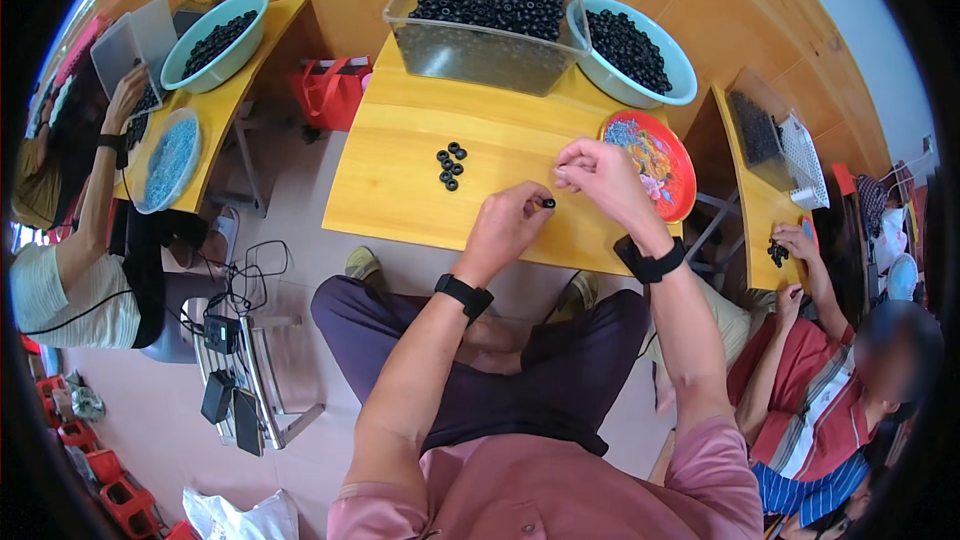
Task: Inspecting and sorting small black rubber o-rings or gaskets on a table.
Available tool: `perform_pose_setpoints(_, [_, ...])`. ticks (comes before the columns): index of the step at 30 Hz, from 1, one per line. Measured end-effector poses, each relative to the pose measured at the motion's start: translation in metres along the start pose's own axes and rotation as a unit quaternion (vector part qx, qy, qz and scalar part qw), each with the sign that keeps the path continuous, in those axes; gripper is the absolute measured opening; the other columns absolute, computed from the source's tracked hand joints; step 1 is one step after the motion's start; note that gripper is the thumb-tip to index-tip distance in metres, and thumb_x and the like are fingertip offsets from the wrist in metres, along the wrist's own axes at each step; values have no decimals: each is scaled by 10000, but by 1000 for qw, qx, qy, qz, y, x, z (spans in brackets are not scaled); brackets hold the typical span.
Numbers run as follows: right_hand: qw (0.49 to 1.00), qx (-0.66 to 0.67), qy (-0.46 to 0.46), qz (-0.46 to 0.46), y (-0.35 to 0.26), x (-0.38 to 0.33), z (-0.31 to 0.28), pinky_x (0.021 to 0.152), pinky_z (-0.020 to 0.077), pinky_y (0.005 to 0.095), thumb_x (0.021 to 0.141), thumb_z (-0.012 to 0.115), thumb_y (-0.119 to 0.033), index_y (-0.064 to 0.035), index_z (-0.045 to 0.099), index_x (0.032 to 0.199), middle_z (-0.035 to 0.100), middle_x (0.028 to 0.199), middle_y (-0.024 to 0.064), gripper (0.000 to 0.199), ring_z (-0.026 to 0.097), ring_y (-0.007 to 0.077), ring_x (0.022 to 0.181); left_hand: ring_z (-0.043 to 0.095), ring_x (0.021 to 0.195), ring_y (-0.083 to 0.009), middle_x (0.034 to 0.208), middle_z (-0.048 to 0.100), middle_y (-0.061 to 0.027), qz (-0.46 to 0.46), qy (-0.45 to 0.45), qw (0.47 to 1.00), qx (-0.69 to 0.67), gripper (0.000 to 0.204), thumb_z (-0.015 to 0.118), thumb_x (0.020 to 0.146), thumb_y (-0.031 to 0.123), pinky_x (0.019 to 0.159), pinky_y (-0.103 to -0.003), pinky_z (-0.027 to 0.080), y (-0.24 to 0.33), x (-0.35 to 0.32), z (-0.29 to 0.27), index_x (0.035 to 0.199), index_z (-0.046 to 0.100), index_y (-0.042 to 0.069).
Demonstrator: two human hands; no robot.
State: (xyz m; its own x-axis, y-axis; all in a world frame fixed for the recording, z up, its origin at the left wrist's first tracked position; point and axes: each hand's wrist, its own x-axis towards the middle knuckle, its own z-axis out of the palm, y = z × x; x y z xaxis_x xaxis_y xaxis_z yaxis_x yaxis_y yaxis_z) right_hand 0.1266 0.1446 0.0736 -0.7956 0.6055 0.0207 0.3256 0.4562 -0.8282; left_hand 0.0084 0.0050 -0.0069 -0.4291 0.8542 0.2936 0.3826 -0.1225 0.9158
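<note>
My left hand [503, 228] pinches a small black ring-shaped part [548, 203] between thumb and fingertips, above the near edge of the yellow table [390, 195]. Just to its right, my right hand [605, 178] is closed in a pinch; whatever its fingertips hold is too small to make out. Several loose black rings [447, 165] lie in a cluster on the tabletop, left of my hands. Beside my right hand sits a red flower-patterned tray [687, 162], with small bluish pieces [626, 132] on its far left part.
At the table's back stand a clear plastic bin [480, 65] and a light-green basin [682, 88], both holding black rings. Co-workers sit at tables on the left [195, 185] and right [760, 265]. A metal stool [262, 370] with cables stands on the floor at left.
</note>
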Motion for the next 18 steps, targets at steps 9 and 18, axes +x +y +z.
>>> perform_pose_setpoints(9, [998,22,59,10,27,-40,15,681,564,299,892,715,-83,25,711,1024,760,852,122,170,737,184,758,706,768,-259,864,723,-158,-51,-16,998,17,202,757,844,75,729,-349,562,8,3,0,1028,714,5])
perform_pose_setpoints(18, [986,-102,90,-98,20,-44,21,720,567,398,878,683,-81,3,720,1004,729,904,196,155,721,344,831,719,803,-270,904,730,-169,-50,-24,997,47,221,754,849,75,749,-359,573,7,3,0,1049,709,-7])
